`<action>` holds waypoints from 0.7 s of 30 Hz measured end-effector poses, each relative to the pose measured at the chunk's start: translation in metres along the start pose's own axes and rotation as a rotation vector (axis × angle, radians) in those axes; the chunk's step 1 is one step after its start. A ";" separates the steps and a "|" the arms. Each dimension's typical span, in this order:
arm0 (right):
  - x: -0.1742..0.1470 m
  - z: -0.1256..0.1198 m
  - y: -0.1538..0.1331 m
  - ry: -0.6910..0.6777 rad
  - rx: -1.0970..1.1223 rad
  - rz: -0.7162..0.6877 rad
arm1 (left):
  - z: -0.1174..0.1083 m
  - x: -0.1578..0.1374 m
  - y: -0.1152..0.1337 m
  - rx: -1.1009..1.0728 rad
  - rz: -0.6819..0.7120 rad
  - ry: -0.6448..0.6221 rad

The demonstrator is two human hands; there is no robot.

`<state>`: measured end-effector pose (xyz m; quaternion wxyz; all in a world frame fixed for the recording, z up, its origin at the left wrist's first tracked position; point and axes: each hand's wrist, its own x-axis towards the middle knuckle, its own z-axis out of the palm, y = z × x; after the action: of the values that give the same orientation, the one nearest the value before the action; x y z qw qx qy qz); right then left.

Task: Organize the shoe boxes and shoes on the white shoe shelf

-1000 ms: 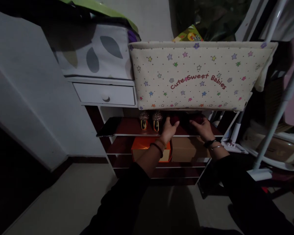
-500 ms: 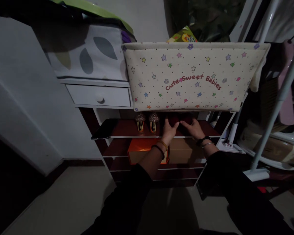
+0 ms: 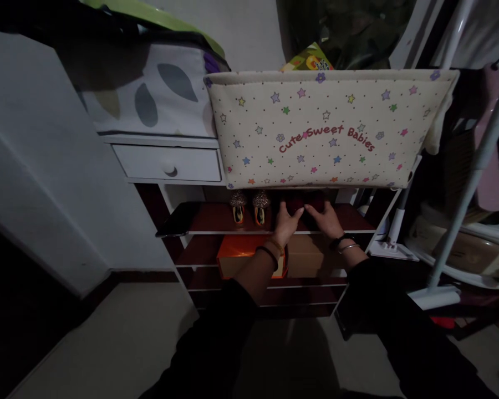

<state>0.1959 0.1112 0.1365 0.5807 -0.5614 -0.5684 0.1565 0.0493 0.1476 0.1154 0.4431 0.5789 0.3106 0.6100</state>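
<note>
On the upper shelf (image 3: 203, 219) of a rack, my left hand (image 3: 288, 220) is closed round one side of a dark red pair, apparently shoes (image 3: 296, 205). My right hand (image 3: 327, 220) grips the other side, and the two thumbs almost meet in front. Shadow and the basket above hide most of the pair, so their shape is hard to make out. To the left stand two shoes (image 3: 259, 213) with sparkly brown tops and orange and black backs, side by side. A black flat object (image 3: 178, 219) lies at the shelf's left end.
A cream fabric basket (image 3: 316, 111) with stars overhangs the shelf. Below are an orange box (image 3: 245, 244) and a brown cardboard box (image 3: 310, 255). A white drawer (image 3: 166, 163) sits at upper left. At right stand a pale pole (image 3: 461, 210) and a pink-handled brush (image 3: 488, 144).
Both hands stay on the dark red pair with hardly any movement. The view has shifted very slightly.
</note>
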 end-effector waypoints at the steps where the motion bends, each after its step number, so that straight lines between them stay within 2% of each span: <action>1: 0.000 0.001 0.000 0.002 0.001 0.010 | 0.000 0.000 0.000 0.009 -0.009 0.005; 12: -0.003 -0.002 -0.004 -0.074 0.086 0.062 | -0.001 0.001 -0.003 0.019 -0.007 0.004; 21: -0.013 0.001 -0.009 -0.056 0.123 0.093 | -0.001 -0.004 -0.001 0.141 -0.015 0.020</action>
<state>0.1869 0.0978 0.1371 0.5902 -0.5458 -0.5471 0.2334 0.0480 0.1451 0.1126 0.4028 0.6002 0.3616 0.5889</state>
